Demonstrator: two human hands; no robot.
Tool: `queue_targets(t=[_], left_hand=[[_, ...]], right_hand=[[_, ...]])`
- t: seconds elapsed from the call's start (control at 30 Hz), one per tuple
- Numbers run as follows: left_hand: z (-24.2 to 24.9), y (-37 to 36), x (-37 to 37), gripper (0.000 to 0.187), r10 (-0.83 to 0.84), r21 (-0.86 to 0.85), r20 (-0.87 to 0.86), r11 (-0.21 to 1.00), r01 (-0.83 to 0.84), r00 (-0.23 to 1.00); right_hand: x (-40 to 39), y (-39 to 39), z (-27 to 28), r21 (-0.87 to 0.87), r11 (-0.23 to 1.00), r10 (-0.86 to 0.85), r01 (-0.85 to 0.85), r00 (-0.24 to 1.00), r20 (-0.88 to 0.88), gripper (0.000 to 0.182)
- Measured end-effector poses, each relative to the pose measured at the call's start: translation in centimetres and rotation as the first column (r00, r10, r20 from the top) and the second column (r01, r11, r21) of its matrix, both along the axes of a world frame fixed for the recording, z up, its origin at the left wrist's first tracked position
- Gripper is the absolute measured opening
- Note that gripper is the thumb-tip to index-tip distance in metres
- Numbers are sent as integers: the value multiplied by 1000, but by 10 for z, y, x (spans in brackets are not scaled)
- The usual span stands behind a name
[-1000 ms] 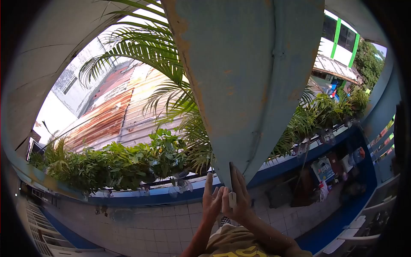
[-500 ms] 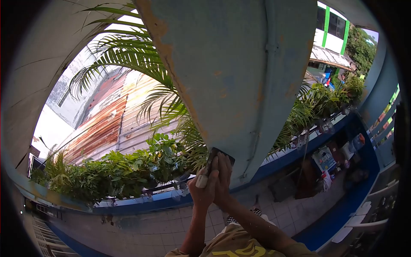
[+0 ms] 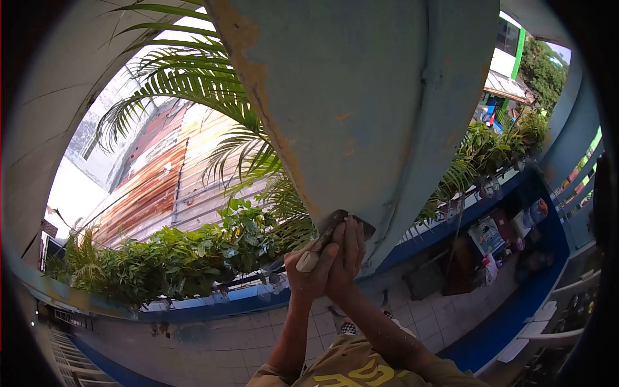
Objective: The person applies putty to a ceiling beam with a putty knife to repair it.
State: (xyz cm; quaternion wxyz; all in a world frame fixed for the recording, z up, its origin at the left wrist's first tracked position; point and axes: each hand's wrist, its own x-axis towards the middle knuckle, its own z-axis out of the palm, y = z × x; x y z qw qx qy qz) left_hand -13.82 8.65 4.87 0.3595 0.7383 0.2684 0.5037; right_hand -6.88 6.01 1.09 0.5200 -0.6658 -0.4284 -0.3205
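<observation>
A scraper (image 3: 365,227) with a dark, wide blade and a pale handle lies against the lower part of a grey-blue painted pillar (image 3: 335,135). My left hand (image 3: 311,274) is closed around its handle, whose pale end shows beside the thumb. Higher up, my right hand (image 3: 349,251) grips the tool near the blade, its fingers close together and laid along it. My wrists are near each other, and the hands touch. Part of the blade is hidden by the right fingers. Yellowish bare patches show along the pillar's left edge and on its face.
Potted green plants (image 3: 187,261) line the railing on the left, with palm fronds (image 3: 200,77) above. More plants (image 3: 493,148) stand right of the pillar. A conduit (image 3: 422,84) runs down the pillar. A cluttered table (image 3: 487,238) stands at right on the tiled floor (image 3: 251,342).
Both hands and the scraper have moved a little to the right and up across the pillar. The view has shifted slightly, so the pillar appears farther right at the top.
</observation>
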Motion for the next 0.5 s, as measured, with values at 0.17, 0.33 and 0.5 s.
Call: queue_targets(t=[0.17, 0.33, 0.5], left_hand=[[-39, -19, 2, 27, 56, -130, 104, 991, -42, 993], [-4, -8, -6, 25, 13, -144, -24, 989, -17, 1000], [-13, -14, -1, 19, 60, -116, 18, 992, -58, 998]], right_hand=[[-1, -18, -26, -48, 994, 98, -98, 995, -9, 38], [-5, -12, -13, -41, 988, 144, -149, 985, -92, 51], [-12, -12, -16, -22, 992, 122, -126, 983, -140, 47]])
